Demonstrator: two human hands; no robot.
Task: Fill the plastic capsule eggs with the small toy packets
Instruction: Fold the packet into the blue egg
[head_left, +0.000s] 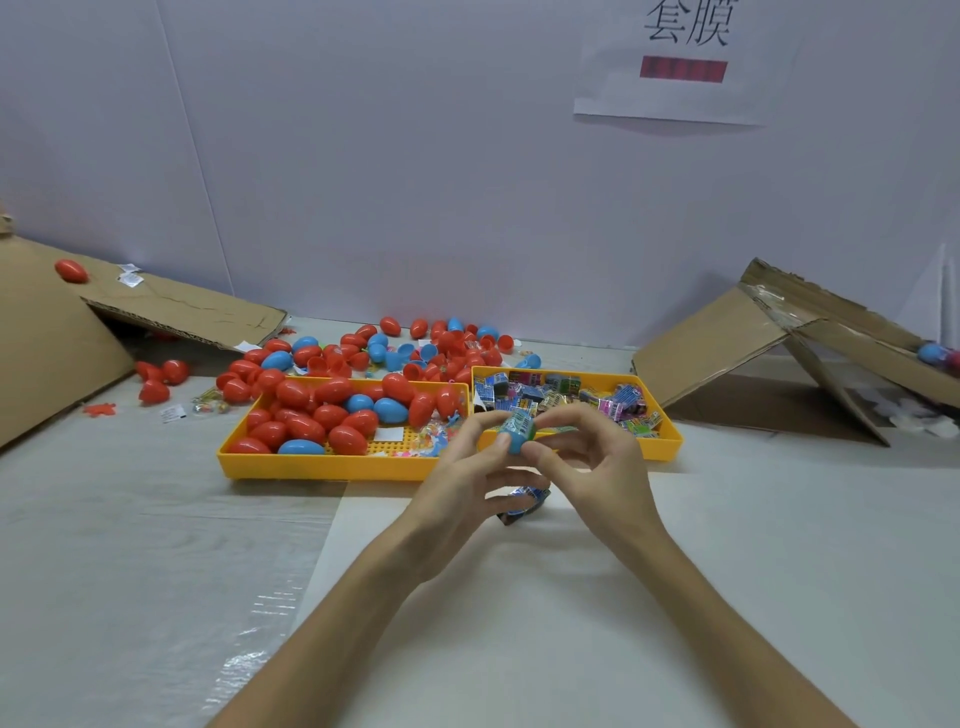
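**Desk:** At the work table, your left hand (460, 475) and right hand (597, 460) meet just in front of two yellow trays, pinching a blue capsule half (521, 440) between them.

**Photographer:** Your left thumb and fingertips grip its left side. Your right thumb presses its lower right side, and your right forefinger curls over the toy packet (520, 419) standing in its open top.

**Desk:** That packet is only partly in. Its printed blue-and-white end shows above the rim.

**Photographer:** A second packet (525, 501) sits low between your hands, by your left hand's curled lower fingers. Whether those fingers hold it or it lies on the white table cover (156, 519) cannot be told.

**Desk:** Beyond your left hand, the left tray (311, 466) carries whole red and blue eggs (306, 426), with some small bright bits at its near right corner. The right tray (667, 447), just beside it and set a little farther back, is heaped with spare packets (563, 388).

**Photographer:** Behind both trays, a loose pile of eggs and open halves (358, 358) spreads toward the wall. Flattened cardboard (182, 312) leans at your far left with one red egg (71, 270) on it. More folded cardboard (717, 343) stands at your right, and a paper sign (675, 78) hangs on the wall.
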